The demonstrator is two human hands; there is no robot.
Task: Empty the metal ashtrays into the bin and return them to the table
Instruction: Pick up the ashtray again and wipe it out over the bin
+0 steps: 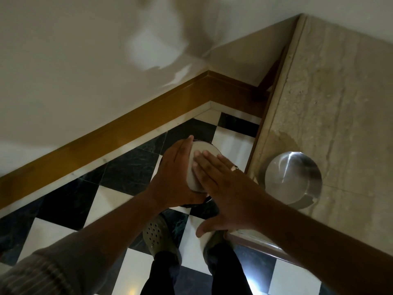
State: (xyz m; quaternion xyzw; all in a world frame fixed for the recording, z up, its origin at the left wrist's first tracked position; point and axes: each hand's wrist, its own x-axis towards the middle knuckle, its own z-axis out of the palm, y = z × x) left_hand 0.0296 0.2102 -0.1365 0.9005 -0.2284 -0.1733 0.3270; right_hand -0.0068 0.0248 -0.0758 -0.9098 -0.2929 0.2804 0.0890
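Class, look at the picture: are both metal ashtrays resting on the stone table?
No: only one ashtray rests on the table; the left hand holds the other ashtray over the floor.

Black-and-white checkered tile floor (63, 211) met a brown wooden skirting board (119, 133) under dim cream walls (74, 60).

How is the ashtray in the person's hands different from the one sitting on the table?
The held ashtray is off the table, above the checkered floor, gripped by the left hand with the right hand flat on it; the table ashtray rests untouched. The held one is mostly covered, the other fully visible. Both look round and metallic.
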